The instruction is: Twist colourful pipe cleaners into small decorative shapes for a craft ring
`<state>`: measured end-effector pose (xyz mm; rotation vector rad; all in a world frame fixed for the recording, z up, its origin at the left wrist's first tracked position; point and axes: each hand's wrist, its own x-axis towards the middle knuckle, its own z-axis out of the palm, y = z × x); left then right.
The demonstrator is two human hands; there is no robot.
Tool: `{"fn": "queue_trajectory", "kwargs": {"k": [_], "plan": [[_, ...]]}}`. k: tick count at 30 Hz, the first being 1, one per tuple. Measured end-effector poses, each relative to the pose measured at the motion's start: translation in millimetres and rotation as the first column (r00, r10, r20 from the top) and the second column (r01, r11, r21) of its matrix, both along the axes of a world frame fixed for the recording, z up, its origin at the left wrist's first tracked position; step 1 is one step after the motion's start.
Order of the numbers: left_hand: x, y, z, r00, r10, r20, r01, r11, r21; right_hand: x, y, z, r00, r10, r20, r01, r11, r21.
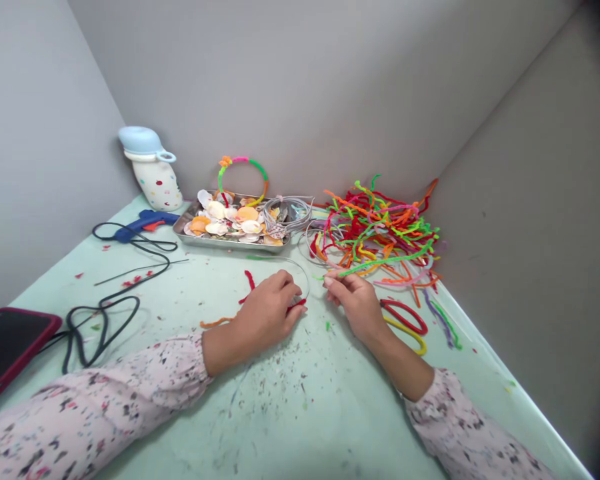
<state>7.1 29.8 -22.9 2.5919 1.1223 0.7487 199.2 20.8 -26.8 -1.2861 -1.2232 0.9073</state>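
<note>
My left hand (266,308) is closed around a thin wire hoop (307,275) partly wrapped in red pipe cleaner (297,305). Its grip covers part of the hoop, and a bit of green shows at the far end of the wire. Between the thumb and fingers of my right hand (356,301) is pinched a bright green pipe cleaner (391,262), whose long end trails back to the right. The two hands are apart, just above the table. Scissors with red and yellow handles (422,325) lie beside my right hand, blades hidden.
A metal tray (220,243) of shells holds a finished-looking colourful hoop (251,160) and wire coils (287,212). Right of it is a pile of pipe cleaners (375,223). Leftward are a bottle (155,177), blue glue gun (135,227), black cord (103,310) and phone (15,343).
</note>
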Motion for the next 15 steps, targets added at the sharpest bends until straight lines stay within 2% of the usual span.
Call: {"fn": "queue_trajectory", "kwargs": {"k": [7,11,15], "plan": [[0.4,3.3,-2.3,0.999,-0.009,-0.05,0.011,0.999,0.041,-0.6,0.1,-0.6,1.0,0.008,0.017,-0.008,1.0,0.003],[-2.9,5.6,5.0,0.994,0.037,0.105,-0.045,0.996,0.074,-0.2,-1.5,-0.1,0.999,0.021,-0.035,-0.02,0.999,0.032],[-5.1,0.1,15.4,0.95,0.083,0.299,-0.111,0.991,0.077,-1.7,-5.8,2.8,0.997,0.045,-0.061,-0.04,0.995,0.086]]}}
